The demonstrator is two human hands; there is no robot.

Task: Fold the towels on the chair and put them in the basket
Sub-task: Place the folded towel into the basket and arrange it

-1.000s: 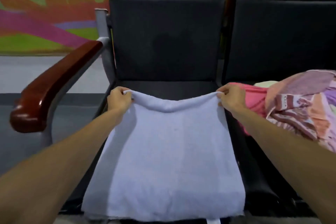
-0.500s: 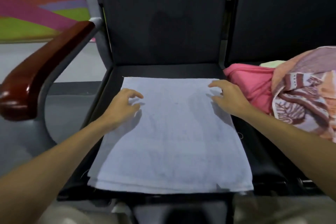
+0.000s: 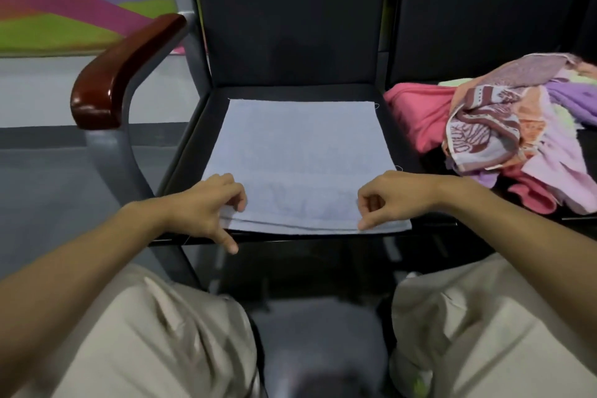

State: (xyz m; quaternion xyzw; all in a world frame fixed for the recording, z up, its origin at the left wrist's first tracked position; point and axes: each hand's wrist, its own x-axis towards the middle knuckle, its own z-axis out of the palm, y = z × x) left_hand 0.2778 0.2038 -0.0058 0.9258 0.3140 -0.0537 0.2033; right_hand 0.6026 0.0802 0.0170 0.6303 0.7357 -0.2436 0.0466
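**One towel down, a heap to go.** We look down on a dark chair seat where a pale blue towel lies flat and doubled over, its layered edges lined up along the seat's near edge. Our left hand rests on the towel's corner at the near left of the seat. Its fingers curl on top of the cloth and the thumb reaches down past the seat's front. Our right hand sits at the near right of the seat, fingers curled, one tip touching the towel's edge. We cannot tell whether either hand has actually pinched the cloth, because the contact is hidden under the knuckles.

By our reading, the job is at an early stage. This towel shows at least one fold and looks to need another before it is small enough to pack. Just right of the seat, on the neighbouring one, a heap of unfolded towels in pink, purple and patterned cloth waits untouched. We cannot count how many it holds.

The basket appears nowhere around the seat, so we cannot say whether anything has gone into it. The heap runs off the frame to the right of the seat.
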